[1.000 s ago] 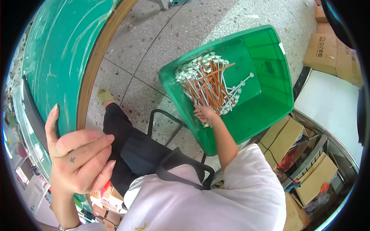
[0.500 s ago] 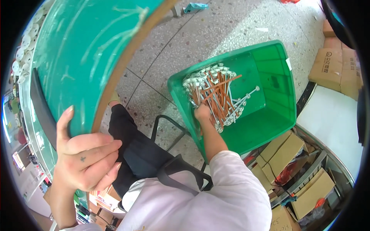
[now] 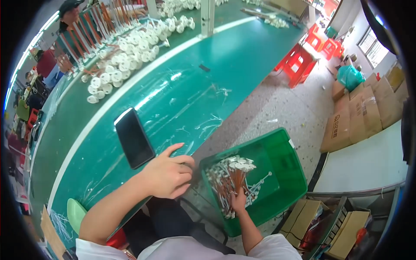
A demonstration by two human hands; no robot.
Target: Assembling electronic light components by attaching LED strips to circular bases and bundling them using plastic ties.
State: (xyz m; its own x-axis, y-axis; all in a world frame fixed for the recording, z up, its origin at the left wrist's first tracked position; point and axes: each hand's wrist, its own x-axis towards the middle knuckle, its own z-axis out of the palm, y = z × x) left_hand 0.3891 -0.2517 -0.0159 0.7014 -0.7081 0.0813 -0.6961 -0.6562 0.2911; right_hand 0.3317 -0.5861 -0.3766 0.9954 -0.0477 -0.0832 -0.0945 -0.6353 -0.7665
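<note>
My right hand reaches down into a green plastic bin. Its fingers are closed round a bundle of thin brown sticks with white round heads, fanned upward. More such sticks, brown and white, lie loose in the bin around and under the bundle. My left hand is at the edge of the green table, fingers apart, thumb and index pointing over the tabletop and holding nothing. Beside it on the table lies a black phone.
Many white-headed sticks are heaped beyond a white strip on the table; others stand upright near another person. A pale green bowl is at lower left. Cardboard boxes and red stools stand to the right.
My view has lifted, bringing the tabletop and phone into sight. My left hand has loosened from the table edge. My right hand now has a gathered bundle of sticks raised among the rest.
</note>
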